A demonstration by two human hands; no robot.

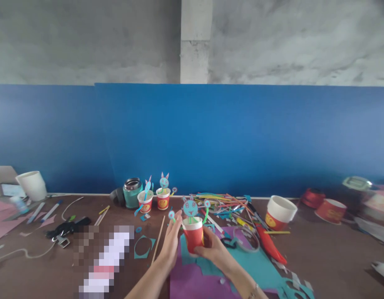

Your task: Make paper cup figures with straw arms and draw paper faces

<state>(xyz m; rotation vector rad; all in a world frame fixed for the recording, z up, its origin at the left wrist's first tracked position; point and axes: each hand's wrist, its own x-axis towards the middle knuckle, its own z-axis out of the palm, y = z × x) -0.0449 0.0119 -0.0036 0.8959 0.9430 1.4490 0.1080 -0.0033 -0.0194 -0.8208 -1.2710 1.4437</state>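
Note:
A red and white paper cup (194, 236) is in my right hand (213, 247), whose fingers and thumb wrap its right side and lower front. A blue paper animal face (190, 208) with ears rises from the cup. Green bendy arms with round paper paws (207, 203) stick out on both sides. My left hand (172, 234) stands upright at the cup's left side, fingers stretched out beside the left paw (171, 215). Whether it touches the cup I cannot tell. Below lie purple paper (187, 282) and teal paper (250, 265).
Two similar decorated cups (163, 200) stand beside a teal thermos (132, 193). Behind my hands is a pile of colourful pipe cleaners (223, 203). At right are stacked paper cups (279, 214), a red pouch-like item (269, 245) and a tape roll (246, 239). A blue partition (192, 137) borders the back.

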